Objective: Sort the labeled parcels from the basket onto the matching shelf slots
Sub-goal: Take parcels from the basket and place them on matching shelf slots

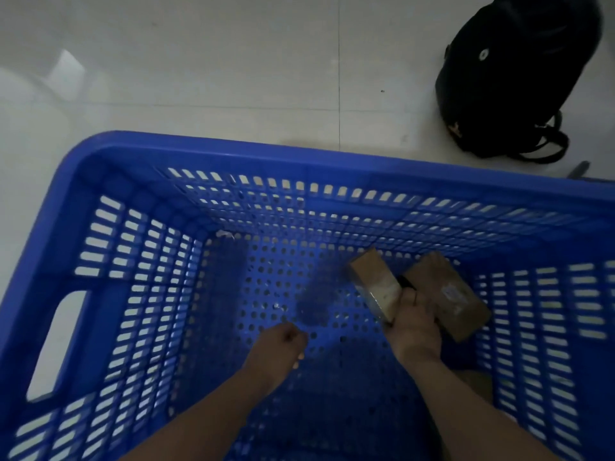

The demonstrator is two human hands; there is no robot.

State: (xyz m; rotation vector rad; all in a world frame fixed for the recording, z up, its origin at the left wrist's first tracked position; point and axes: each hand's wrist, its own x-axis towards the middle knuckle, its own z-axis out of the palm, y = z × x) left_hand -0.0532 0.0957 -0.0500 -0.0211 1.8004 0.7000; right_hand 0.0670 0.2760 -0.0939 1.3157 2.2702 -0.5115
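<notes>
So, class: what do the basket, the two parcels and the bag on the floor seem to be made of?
Basket: moulded blue plastic, glossy, perforated walls. Two parcels: brown cardboard, matte; the left one apparently wrapped in shiny clear tape. Bag: black, probably fabric or faux leather.

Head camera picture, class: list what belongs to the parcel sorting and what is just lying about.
Belongs to the job:
blue perforated plastic basket
two brown cardboard parcels
right hand gripping them
left hand, holding nothing

Just lying about:
black fabric backpack on the white tiled floor

Dim, soft and slightly blurred — glare on floor (66,68), edges bowed.
</notes>
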